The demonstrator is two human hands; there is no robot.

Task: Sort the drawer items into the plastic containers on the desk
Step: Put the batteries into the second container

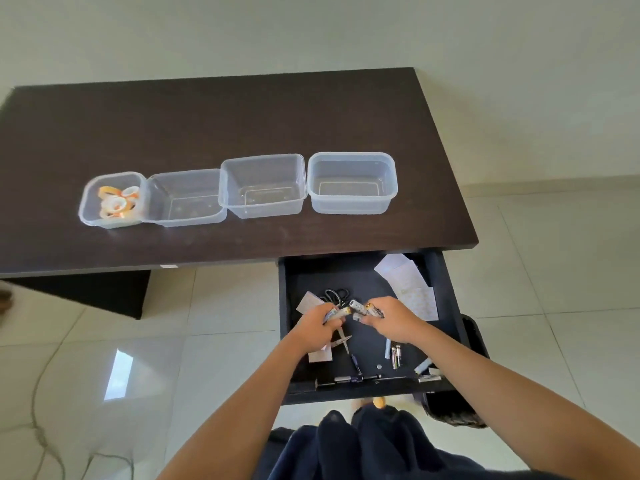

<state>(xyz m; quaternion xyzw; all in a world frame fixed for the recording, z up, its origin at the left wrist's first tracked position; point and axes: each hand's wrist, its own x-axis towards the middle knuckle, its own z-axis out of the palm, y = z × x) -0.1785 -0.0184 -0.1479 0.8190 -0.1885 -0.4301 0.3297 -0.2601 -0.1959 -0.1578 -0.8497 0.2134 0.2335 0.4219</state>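
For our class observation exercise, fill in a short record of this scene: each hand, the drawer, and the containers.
left hand: grips batteries over the drawer
right hand: grips more batteries
drawer: open; scissors, paper slips and loose batteries inside
containers: four in a row on the desk
leftmost container: holds tape rolls
other three: look empty

Four clear plastic containers [352,181] stand in a row on the dark desk [242,112], behind the open drawer [360,282]. The leftmost container [112,199] holds tape rolls [116,202]. Inside the drawer lie black scissors [335,296], paper slips [408,285], pens [356,377] and loose batteries [396,356].
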